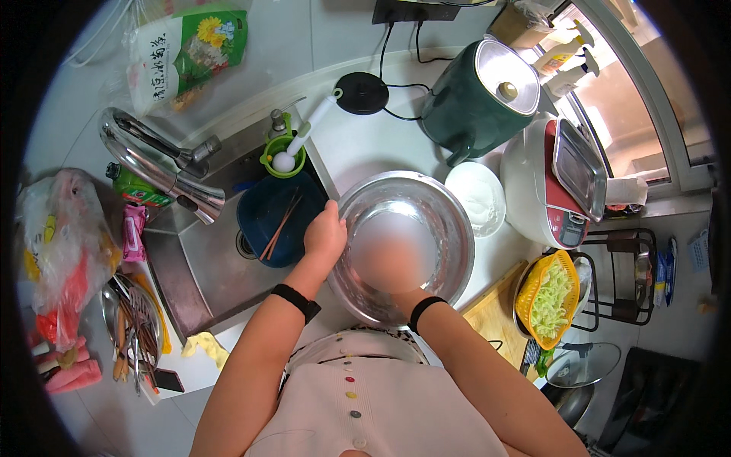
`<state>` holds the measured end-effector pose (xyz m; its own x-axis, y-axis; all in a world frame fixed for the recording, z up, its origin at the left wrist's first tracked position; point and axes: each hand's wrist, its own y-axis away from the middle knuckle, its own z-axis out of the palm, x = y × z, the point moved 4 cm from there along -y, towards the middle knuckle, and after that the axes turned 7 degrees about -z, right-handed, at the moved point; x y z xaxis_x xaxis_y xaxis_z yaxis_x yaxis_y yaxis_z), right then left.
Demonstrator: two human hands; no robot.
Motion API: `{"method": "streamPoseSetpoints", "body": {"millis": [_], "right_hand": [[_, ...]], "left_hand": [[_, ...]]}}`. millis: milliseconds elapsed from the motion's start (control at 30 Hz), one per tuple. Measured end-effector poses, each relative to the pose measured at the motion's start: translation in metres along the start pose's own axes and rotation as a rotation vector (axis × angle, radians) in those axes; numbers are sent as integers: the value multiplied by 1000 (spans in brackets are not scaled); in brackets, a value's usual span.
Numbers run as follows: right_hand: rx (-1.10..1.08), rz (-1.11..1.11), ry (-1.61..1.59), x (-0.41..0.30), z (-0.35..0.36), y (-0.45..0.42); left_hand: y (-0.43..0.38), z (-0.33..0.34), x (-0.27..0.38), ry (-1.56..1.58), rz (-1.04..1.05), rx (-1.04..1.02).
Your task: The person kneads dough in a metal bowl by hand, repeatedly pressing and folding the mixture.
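A large stainless steel mixing bowl [457, 251] stands on the white counter right in front of me. My left hand [325, 233] grips its left rim, thumb towards the top. Inside the bowl is my right hand [394, 260], reaching down to the bottom; a blurred patch covers its fingers and whatever lies under them, so its hold cannot be told. Just right of the bowl sits a white bowl [477, 200] with white powder, probably flour. Left of my left hand, a dark blue basin [268, 200] with a pair of chopsticks [280, 225] rests in the sink.
The steel sink [223, 274] and chrome faucet [165, 171] are at left. A green kettle [474, 108] and rice cooker [531, 188] stand at upper right. Shredded green vegetable fills a yellow basket [534, 320] by a wooden cutting board [491, 308]. Utensils [134, 325] lie at lower left.
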<state>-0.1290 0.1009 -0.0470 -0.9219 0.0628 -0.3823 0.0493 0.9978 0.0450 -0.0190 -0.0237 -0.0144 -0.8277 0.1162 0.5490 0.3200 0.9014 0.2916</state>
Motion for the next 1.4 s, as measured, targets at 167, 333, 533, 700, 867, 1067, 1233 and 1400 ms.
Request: {"method": "streamPoseSetpoints", "body": {"millis": [167,333,533,700,867,1067,1233,1400], "right_hand": [[-36,-31,52,-4,0,-11],[-60,-6,101,10,-8,-16],[-74,-15,108,23,-2,-15],[121,542,-1152,99,35,8],[-118,456,-158,126,-17,17],[-11,506,-358,75,-74,35],[-459,238,293,46,-74,70],[-725,-38,460,35,-59,100]], "left_hand": [[2,3,-9,12,10,10],[0,5,-2,46,49,22],[-1,1,-6,36,10,35],[-2,7,8,0,49,22],[0,8,7,5,46,41],[0,3,-5,-8,13,45],[1,3,-4,-44,24,47],[2,2,-2,-55,0,54]]}}
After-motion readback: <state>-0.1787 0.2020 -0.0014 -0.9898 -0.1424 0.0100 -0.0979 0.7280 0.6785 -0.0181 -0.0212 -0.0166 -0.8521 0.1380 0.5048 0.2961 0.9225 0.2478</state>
